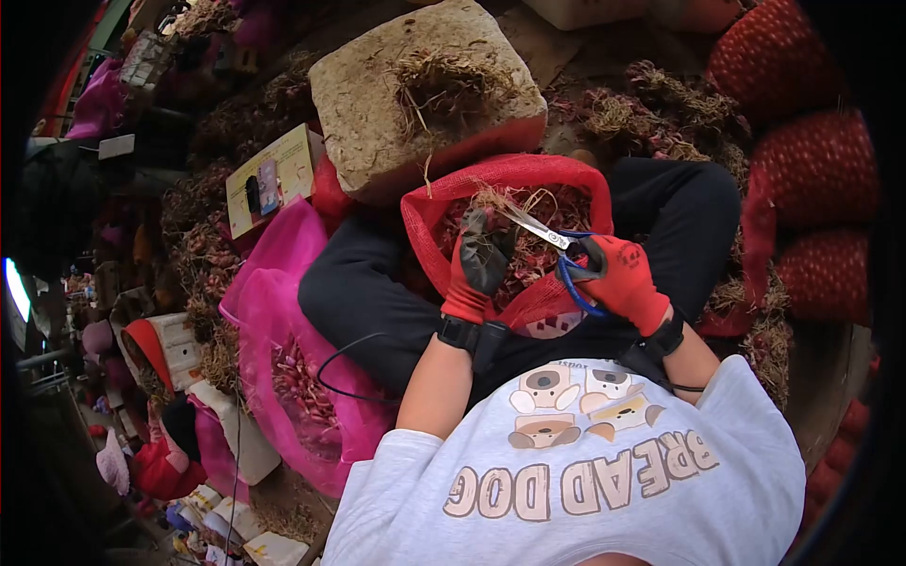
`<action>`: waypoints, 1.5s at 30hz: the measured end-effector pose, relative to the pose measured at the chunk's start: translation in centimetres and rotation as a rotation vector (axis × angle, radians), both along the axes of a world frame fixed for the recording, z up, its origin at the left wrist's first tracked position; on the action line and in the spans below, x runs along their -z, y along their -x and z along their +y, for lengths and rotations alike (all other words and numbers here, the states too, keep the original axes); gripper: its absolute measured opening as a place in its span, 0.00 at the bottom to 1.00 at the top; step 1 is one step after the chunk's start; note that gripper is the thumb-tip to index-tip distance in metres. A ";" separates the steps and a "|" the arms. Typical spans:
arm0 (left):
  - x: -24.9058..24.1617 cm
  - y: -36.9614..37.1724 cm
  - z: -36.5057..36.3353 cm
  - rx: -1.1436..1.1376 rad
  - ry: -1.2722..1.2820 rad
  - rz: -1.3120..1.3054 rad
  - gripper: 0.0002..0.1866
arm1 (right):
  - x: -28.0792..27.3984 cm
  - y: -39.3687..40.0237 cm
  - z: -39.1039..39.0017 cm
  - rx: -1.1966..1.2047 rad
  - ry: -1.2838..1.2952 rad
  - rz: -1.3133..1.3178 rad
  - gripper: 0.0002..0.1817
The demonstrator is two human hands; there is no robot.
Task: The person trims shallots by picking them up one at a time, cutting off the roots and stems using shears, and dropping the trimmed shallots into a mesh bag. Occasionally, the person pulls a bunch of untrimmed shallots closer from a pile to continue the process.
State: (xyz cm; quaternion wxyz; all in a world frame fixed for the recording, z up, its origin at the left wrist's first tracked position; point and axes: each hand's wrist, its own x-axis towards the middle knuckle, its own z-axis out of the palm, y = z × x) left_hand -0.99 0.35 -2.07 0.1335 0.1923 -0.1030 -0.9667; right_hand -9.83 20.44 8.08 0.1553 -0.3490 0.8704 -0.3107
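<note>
Pinched in the red-and-black gloved left hand [478, 266] above the red mesh sack's near rim [444, 250]: a light, brittle dried-root shallot bunch [493, 200], best gripped at the bulb; blue-handled steel scissors [552, 247] clenched in the red-gloved right hand [625, 281].

The left hand [478, 266] and right hand [623, 281] wear knitted cloth gloves, red with a matt, rubbery coating (dark grey on the left palm). The scissors [552, 247] have bright, smooth metal blades and glossy blue plastic handles. The red mesh sack [453, 193] is open-weave netting, and the stone block [377, 104] behind it looks rough and dusty.
</note>
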 end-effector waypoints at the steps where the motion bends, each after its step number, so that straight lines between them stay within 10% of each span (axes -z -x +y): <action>1: 0.6 -0.1 0.0 0.004 0.017 0.020 0.10 | 0.0 0.0 -0.1 0.008 0.023 -0.007 0.17; 6: 1.9 -0.4 0.2 -0.022 0.035 0.131 0.11 | -0.5 0.4 0.1 -0.028 -0.067 -0.026 0.18; 10: 0.2 -0.6 0.6 0.057 1.145 0.097 0.14 | 0.8 1.1 0.9 -0.076 -0.076 0.036 0.19; 18: -2.3 0.0 0.7 0.297 0.626 -0.042 0.19 | 0.1 0.6 1.0 -0.163 -0.154 0.172 0.22; 36: 0.2 0.0 0.0 0.119 0.989 -0.223 0.19 | 2.5 0.3 1.8 -0.030 -0.113 -0.081 0.24; 45: 0.5 0.2 0.4 0.132 0.743 -0.108 0.21 | 2.3 0.6 2.0 -0.059 -0.113 -0.076 0.23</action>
